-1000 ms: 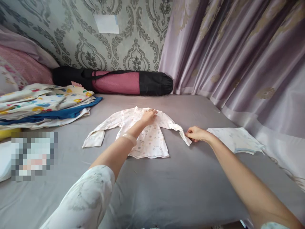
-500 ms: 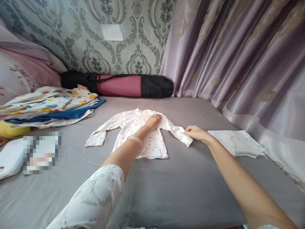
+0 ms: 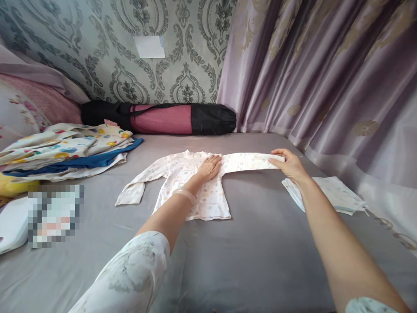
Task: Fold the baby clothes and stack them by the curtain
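A small white long-sleeved shirt (image 3: 211,195) with a pale print lies spread on the grey bed sheet (image 3: 260,261). My left hand (image 3: 209,168) rests flat on its upper chest, fingers stretched out. At the right, my right hand (image 3: 288,164) pinches the cuff of one sleeve (image 3: 250,161) between thumb and fingers, and that sleeve runs straight out sideways. The opposite sleeve (image 3: 143,176) slants down to the left, its cuff end bent. Just beyond my right wrist lies a folded white garment (image 3: 339,193), partly hidden by the forearm.
A heap of clothes (image 3: 65,145) lies at the left, above a yellow item (image 3: 18,184) and a white object (image 3: 16,221) beside a blurred-out patch. A pink and black rolled bag (image 3: 159,119) lies along the patterned wall. Purple curtains (image 3: 309,74) hang at the right.
My right hand has moved right and away from me with the cuff, drawing the sleeve from a downward slant to straight out. My left hand stays on the shirt's chest.
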`<state>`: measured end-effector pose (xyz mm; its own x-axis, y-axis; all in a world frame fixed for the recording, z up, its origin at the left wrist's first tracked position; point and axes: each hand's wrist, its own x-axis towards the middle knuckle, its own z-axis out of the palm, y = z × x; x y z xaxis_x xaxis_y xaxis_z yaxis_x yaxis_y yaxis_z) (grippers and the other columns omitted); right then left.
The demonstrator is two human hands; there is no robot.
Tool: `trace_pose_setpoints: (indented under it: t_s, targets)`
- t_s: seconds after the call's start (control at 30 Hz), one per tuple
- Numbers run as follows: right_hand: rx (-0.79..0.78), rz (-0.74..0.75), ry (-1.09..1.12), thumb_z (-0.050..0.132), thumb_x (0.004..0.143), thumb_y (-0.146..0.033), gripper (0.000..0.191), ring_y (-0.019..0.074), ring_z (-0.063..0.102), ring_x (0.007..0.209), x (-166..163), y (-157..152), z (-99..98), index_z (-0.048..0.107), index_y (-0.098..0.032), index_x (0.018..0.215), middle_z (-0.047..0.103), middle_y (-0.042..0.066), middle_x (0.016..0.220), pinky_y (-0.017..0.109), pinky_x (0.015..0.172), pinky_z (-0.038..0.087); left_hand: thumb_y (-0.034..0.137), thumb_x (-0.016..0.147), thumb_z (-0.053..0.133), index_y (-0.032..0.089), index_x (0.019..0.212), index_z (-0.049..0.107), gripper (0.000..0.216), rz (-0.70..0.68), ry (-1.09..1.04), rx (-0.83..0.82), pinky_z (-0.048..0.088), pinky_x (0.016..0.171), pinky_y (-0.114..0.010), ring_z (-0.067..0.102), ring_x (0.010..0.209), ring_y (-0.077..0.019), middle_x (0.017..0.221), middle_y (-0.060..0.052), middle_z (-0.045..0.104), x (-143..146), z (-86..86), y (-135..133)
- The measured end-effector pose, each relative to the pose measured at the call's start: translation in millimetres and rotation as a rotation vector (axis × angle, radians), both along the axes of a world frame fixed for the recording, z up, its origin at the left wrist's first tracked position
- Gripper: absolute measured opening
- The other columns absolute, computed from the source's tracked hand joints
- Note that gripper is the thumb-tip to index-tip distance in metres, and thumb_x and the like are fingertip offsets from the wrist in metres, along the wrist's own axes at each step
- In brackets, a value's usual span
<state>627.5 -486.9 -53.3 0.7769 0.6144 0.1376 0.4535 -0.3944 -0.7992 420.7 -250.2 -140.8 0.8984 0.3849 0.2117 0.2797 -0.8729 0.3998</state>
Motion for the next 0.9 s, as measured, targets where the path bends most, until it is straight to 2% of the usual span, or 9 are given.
trace_pose_setpoints:
  t_s: [0.13, 0.23, 0.37, 0.53, 0.6, 0.7, 0.77, 0.83, 0.9]
  targets:
    - [-0.268, 0.002, -0.215, 0.06, 0.079, -0.024, 0.031, 0.0223, 0.061, 0.101, 6, -5, -29.9, 0.06, -0.018, 0.109, 0.066, 0.009, 0.111, 0.031, 0.085, 0.046, 0.039, 0.1, 0.025, 0.021, 0.145, 0.038, 0.05, 0.003, 0.095, 0.048, 0.017, 0.118, -0.046, 0.025, 0.144, -0.0238, 0.153, -0.007, 0.036, -2, 3.6, -6]
    - [-0.506, 0.009, -0.343, 0.052, 0.086, -0.023, 0.032, 0.0258, 0.057, 0.112, -6, -7, -42.9, 0.058, -0.019, 0.118, 0.06, 0.012, 0.123, 0.036, 0.092, 0.043, 0.042, 0.099, 0.025, 0.021, 0.146, 0.037, 0.052, -0.002, 0.14, 0.093, 0.016, 0.118, -0.048, 0.023, 0.145, -0.0256, 0.155, -0.008, 0.032, -2, 4.9, -10]
    - [-0.791, -0.072, -0.423, 0.045, 0.089, -0.014, 0.039, 0.0304, 0.057, 0.113, -31, 1, -36.1, 0.054, -0.016, 0.126, 0.057, 0.018, 0.125, 0.041, 0.089, 0.045, 0.049, 0.099, 0.026, 0.02, 0.147, 0.035, 0.057, -0.004, 0.138, 0.112, 0.016, 0.117, -0.05, 0.021, 0.145, -0.0279, 0.156, -0.009, 0.03, -2, 4.3, -11]
    - [-0.984, -0.132, -0.409, 0.057, 0.075, -0.003, 0.054, 0.0322, 0.055, 0.117, -42, 25, -24.0, 0.056, -0.011, 0.127, 0.054, 0.023, 0.127, 0.039, 0.089, 0.046, 0.052, 0.098, 0.028, 0.026, 0.146, 0.037, 0.056, -0.011, 0.125, 0.132, 0.017, 0.117, -0.051, 0.023, 0.144, -0.0286, 0.156, -0.007, 0.031, -2, 2.7, -11]
    - [-1.036, -0.084, -0.341, 0.061, 0.072, -0.004, 0.055, 0.0318, 0.058, 0.115, -37, 30, -20.8, 0.058, -0.011, 0.126, 0.056, 0.022, 0.126, 0.039, 0.088, 0.047, 0.052, 0.098, 0.028, 0.028, 0.145, 0.038, 0.054, -0.013, 0.121, 0.142, 0.017, 0.116, -0.051, 0.024, 0.144, -0.0287, 0.155, -0.006, 0.032, -3, 2.5, -10]
    - [-1.044, -0.037, -0.315, 0.065, 0.072, -0.014, 0.045, 0.0351, 0.054, 0.118, -23, 31, -16.6, 0.066, -0.015, 0.117, 0.06, 0.02, 0.125, 0.045, 0.093, 0.044, 0.051, 0.098, 0.027, 0.028, 0.145, 0.04, 0.054, -0.02, 0.121, 0.146, 0.019, 0.116, -0.051, 0.024, 0.144, -0.0296, 0.155, -0.007, 0.032, -3, 2.5, -11]
    - [-0.966, -0.017, -0.315, 0.066, 0.076, -0.028, 0.033, 0.0358, 0.054, 0.117, -14, 33, -15.4, 0.07, -0.02, 0.108, 0.064, 0.017, 0.12, 0.047, 0.094, 0.041, 0.051, 0.098, 0.028, 0.028, 0.144, 0.041, 0.053, -0.018, 0.116, 0.147, 0.019, 0.115, -0.052, 0.024, 0.144, -0.0298, 0.155, -0.007, 0.032, -3, 2.6, -11]
    - [-0.846, -0.005, -0.324, 0.057, 0.084, -0.038, 0.026, 0.0319, 0.059, 0.11, -11, 40, -17.4, 0.072, -0.023, 0.099, 0.069, 0.013, 0.109, 0.044, 0.091, 0.042, 0.051, 0.098, 0.028, 0.028, 0.143, 0.041, 0.052, -0.016, 0.111, 0.152, 0.018, 0.115, -0.052, 0.024, 0.143, -0.0298, 0.155, -0.007, 0.033, -3, 2.6, -11]
    - [-0.739, 0.015, -0.358, 0.045, 0.091, -0.035, 0.029, 0.0258, 0.063, 0.1, -13, 53, -22.9, 0.072, -0.023, 0.094, 0.071, 0.01, 0.099, 0.036, 0.085, 0.043, 0.051, 0.098, 0.028, 0.028, 0.144, 0.041, 0.053, -0.014, 0.114, 0.153, 0.018, 0.116, -0.052, 0.024, 0.143, -0.03, 0.155, -0.007, 0.033, -3, 2.8, -12]
